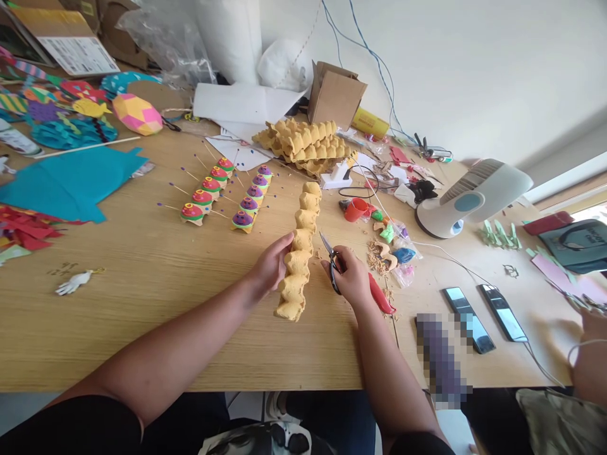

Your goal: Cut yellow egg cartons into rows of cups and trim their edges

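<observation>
My left hand (274,268) is closed around the left side of a long yellow egg-carton strip (298,259), a row of cups held above the table. In my right hand (349,272) is a pair of black-handled scissors (336,264). Their pointed blades reach up and left, close to the strip's right edge and apart from it. Just beyond the strip stand two painted egg-carton caterpillars, one red and green (202,197) and one purple (248,203), with thin pin-like sticks poking out. A red-handled tool (380,296) lies beside my right wrist.
More yellow egg-carton pieces (308,144) are stacked at the back. A white fan (467,196), a red cup (355,210), small bags of coloured clay (404,254) and phones (468,319) lie to the right. Blue paper (76,177) is left. Another person's hand (592,341) shows far right.
</observation>
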`<state>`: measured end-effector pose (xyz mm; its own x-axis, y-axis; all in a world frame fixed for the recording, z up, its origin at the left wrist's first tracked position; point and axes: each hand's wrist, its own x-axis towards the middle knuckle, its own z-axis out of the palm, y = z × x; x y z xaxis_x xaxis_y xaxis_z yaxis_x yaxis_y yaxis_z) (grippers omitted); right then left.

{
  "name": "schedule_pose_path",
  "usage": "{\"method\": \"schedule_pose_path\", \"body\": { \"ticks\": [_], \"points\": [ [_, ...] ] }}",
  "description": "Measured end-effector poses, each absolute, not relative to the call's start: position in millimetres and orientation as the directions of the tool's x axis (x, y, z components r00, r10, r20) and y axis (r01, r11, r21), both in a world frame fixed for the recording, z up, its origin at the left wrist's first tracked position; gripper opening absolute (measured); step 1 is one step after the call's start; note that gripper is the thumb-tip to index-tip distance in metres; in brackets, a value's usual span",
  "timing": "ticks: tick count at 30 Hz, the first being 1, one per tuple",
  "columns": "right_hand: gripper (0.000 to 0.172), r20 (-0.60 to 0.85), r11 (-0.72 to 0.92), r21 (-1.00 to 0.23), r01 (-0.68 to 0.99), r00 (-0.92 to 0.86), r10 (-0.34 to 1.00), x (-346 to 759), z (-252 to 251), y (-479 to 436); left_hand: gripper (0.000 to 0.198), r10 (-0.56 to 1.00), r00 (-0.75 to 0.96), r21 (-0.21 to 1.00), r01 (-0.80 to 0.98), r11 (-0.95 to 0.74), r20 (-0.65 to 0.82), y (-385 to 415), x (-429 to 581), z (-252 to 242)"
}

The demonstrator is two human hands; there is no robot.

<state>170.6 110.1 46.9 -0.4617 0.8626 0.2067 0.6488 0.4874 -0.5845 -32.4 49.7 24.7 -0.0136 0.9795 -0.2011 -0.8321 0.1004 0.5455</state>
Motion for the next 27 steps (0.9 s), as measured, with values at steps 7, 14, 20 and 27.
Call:
{"method": "schedule_pose_path", "body": {
  "ticks": [7, 14, 20, 27],
  "points": [
    [0.026, 0.296, 0.639, -0.441, 0.63, -0.57, 0.766, 175, 49, 114, 0.03, 0.945, 0.203, 0.551, -0.772, 0.316, -0.258, 54, -51, 13],
    [0.028, 0.356, 0.729, -0.347, 0.589, -0.637, 0.684, 173, 50, 113, 0.025, 0.946, 0.275, 0.438, -0.839, 0.324, -0.171, 54, -52, 23],
    [0.03, 0.377, 0.747, -0.316, 0.585, -0.645, 0.664, 172, 49, 114, 0.022, 0.95, 0.248, 0.444, -0.841, 0.309, -0.19, 53, -48, 27],
    [0.031, 0.36, 0.767, -0.241, 0.595, -0.679, 0.64, 176, 49, 116, 0.042, 0.929, 0.269, 0.348, -0.871, 0.347, -0.254, 51, -46, 33]
  ]
}}
